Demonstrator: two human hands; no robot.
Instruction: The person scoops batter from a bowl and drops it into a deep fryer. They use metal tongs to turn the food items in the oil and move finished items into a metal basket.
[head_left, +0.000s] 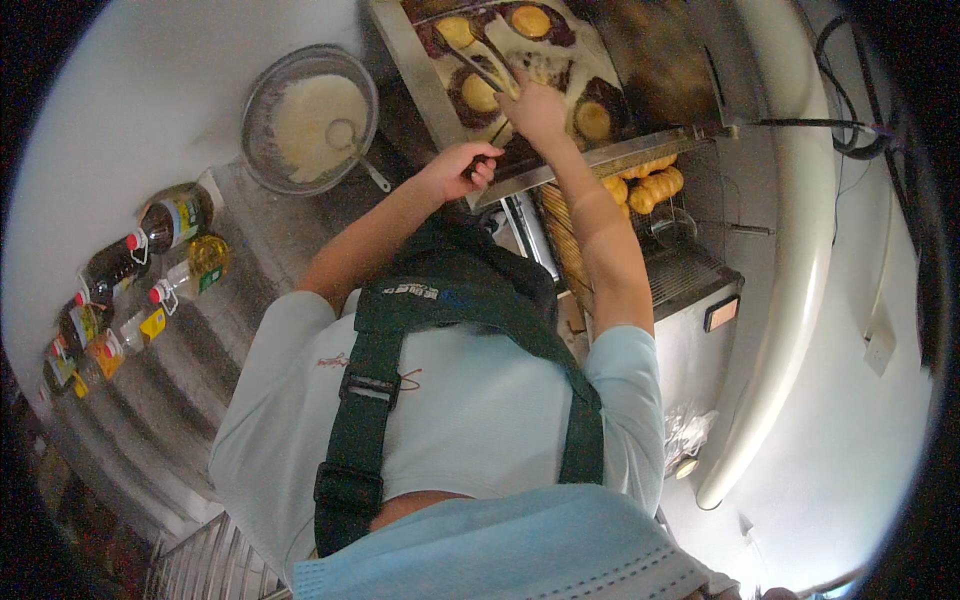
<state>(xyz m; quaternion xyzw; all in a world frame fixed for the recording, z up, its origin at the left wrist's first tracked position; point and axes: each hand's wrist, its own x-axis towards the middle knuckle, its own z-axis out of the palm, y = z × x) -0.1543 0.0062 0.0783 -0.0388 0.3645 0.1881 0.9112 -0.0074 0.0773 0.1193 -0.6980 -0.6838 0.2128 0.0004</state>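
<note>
Metal tongs (480, 69) are in my right hand (536, 112), above the foaming oil of a deep fryer (421, 84). Their two arms spread away from me, one tip beside a round yellow piece of dough (454, 32). More round pieces float in the foam: one (529, 22) at the far side, another (480, 93) left of the tongs, a third (593, 120) to the right. My left hand (459, 171) is at the fryer's near left rim with its fingers curled. A thin dark line shows by its fingertips; whether it grips anything is unclear.
Left of the fryer stands a metal bowl (259, 142) of pale powder or batter with a ring-ended utensil (360, 154) in it. Bottles (176, 217) line the left counter. Fried dough sticks (656, 189) rest on a wire rack below the fryer's right edge. A pale pipe (795, 262) curves along the right.
</note>
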